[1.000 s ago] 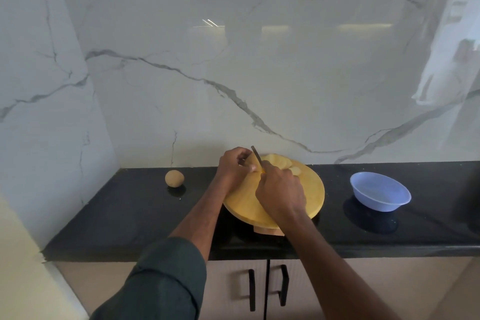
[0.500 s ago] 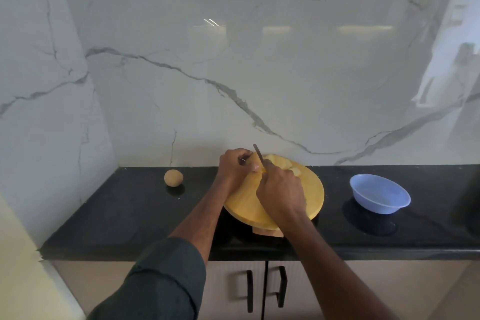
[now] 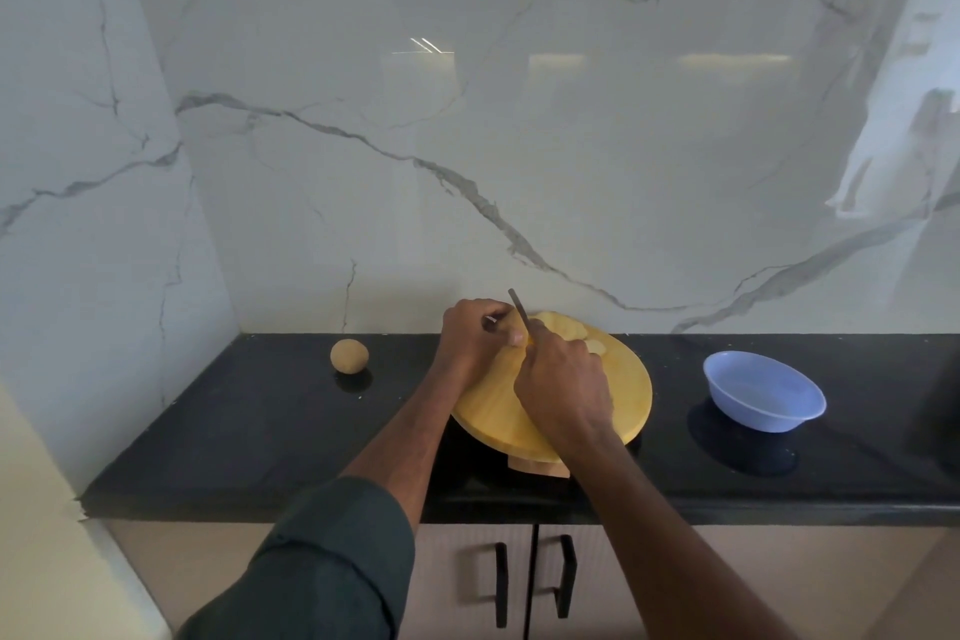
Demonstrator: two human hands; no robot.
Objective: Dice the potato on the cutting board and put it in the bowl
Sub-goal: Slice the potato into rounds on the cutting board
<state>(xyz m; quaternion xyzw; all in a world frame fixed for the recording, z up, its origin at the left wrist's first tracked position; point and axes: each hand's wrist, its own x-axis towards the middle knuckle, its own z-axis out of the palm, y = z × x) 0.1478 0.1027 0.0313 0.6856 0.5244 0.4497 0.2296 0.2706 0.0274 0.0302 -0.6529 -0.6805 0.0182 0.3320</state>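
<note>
You're mid-slicing: your left hand [image 3: 475, 338] pins the potato [image 3: 519, 322] on the cutting board [image 3: 618, 395] at frame centre, your right hand [image 3: 563, 387] grips the knife [image 3: 518, 309]. Next, cut slices into cubes; the bowl [image 3: 763, 398] waits right, nothing in it yet

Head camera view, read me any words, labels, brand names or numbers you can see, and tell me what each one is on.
None: no readable text shows on the cutting board, bowl, whole potato, knife, counter, marble wall or cabinet doors.
</note>
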